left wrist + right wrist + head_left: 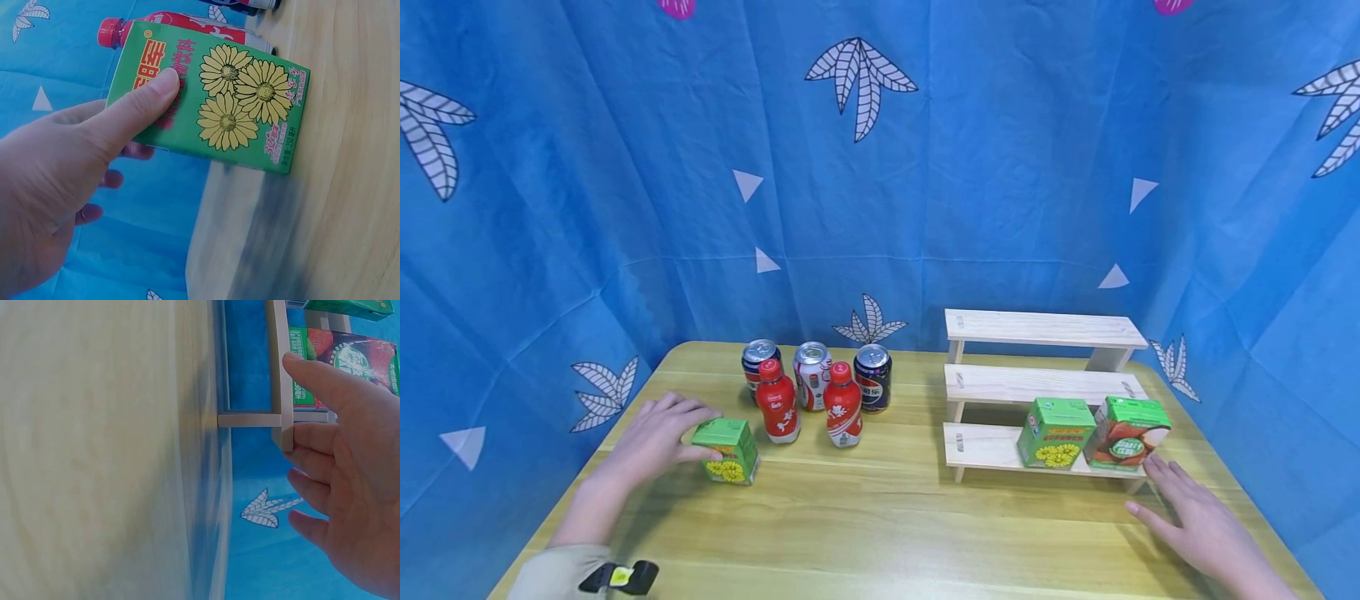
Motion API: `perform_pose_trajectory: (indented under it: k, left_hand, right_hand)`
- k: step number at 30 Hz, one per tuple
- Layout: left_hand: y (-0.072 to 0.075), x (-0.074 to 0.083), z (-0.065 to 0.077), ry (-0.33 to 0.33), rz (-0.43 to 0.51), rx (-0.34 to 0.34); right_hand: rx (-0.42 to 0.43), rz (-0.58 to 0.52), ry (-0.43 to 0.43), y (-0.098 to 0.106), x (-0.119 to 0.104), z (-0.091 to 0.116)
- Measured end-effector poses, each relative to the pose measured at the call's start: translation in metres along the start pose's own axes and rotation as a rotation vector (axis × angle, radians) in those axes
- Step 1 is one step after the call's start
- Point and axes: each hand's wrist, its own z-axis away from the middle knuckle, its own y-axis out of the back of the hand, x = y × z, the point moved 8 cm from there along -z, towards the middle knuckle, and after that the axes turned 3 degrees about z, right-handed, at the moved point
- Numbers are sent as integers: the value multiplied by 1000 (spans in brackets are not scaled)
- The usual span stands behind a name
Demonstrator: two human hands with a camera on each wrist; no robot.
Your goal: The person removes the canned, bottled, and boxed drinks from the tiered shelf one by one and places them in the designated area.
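Note:
My left hand (651, 437) grips a green drink carton (732, 454) with yellow flowers on it, at the left of the table. In the left wrist view, the thumb presses the front of the carton (250, 103) and fingers reach behind it. My right hand (1202, 521) is beside the front right end of a three-step wooden shelf (988, 446), its fingers relaxed. On the lowest step stand another green flower carton (1057, 433) and, at the right end, a green and dark red carton (1126, 433). The right wrist view shows the right hand (356, 450) close to that end.
Two red bottles (778, 404) (843, 406) stand right of the held carton. Behind them are a white and red can (812, 377) and two dark blue cans (872, 379) (758, 358). A blue patterned curtain (880, 208) surrounds the wooden table (865, 525).

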Motion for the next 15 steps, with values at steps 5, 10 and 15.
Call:
perform_pose_trajectory:
  k: [5,10,15]
  left_hand:
    - [-1,-1,0,5,7,3]
    - [-2,-4,-1,35,24,-4]
    - [0,-4,0,68,41,7]
  right_hand:
    - [-7,0,1,0,0,0]
    - [7,-4,12,-1,-1,1]
    - [22,-1,16,-1,0,0]
